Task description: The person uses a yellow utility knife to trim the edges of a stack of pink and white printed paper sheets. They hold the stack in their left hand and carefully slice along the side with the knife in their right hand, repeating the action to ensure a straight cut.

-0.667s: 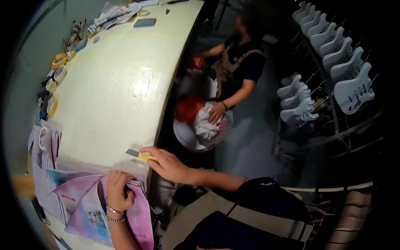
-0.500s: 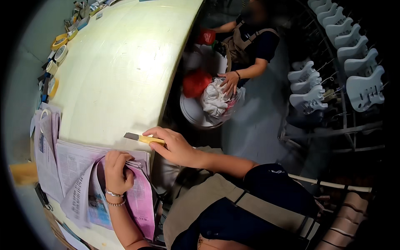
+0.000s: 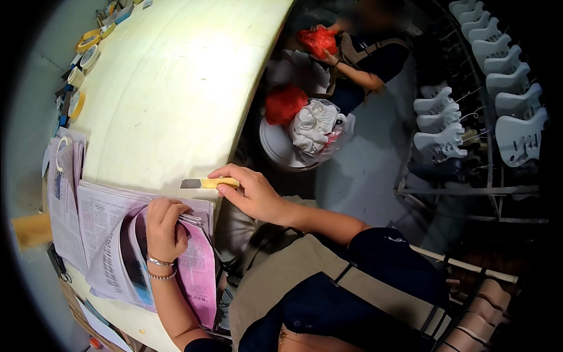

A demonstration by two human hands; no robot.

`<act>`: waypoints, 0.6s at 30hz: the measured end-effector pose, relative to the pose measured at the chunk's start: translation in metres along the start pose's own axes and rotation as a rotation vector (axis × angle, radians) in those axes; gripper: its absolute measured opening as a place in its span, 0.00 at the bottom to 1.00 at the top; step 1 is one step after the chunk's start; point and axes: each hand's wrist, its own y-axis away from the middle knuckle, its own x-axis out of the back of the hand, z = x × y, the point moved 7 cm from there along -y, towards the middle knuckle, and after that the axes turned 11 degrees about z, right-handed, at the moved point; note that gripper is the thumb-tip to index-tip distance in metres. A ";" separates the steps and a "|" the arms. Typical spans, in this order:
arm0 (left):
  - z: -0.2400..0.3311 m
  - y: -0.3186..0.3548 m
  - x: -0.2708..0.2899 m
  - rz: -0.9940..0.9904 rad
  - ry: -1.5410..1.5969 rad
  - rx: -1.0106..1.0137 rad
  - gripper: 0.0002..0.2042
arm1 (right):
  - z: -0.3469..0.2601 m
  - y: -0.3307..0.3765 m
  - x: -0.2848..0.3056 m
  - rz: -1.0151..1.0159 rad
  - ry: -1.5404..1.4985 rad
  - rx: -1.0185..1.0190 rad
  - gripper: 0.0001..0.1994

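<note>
Yellow cutter (image 3: 206,183) has turned slightly, held in the right hand (image 3: 256,196)

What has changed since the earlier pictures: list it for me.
The co-worker's nearer hand came off the white bundle and moved up to a red bag, now held two-handed. The newspaper flap has folded back down the view, baring more of the page beneath. Unchanged: the left hand grips newspaper; the right hand holds the yellow-handled knife.

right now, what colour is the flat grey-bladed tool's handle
Yellow handle, clearest in the head view.
</note>
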 end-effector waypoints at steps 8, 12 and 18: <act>0.001 0.000 0.001 0.013 -0.008 -0.016 0.14 | 0.000 -0.001 0.000 0.001 -0.019 0.005 0.11; 0.002 -0.001 0.002 0.014 -0.023 -0.024 0.14 | 0.002 0.000 -0.002 -0.007 -0.020 0.002 0.11; 0.004 -0.003 0.005 0.033 -0.050 -0.078 0.13 | 0.003 0.001 -0.004 -0.021 -0.034 -0.019 0.11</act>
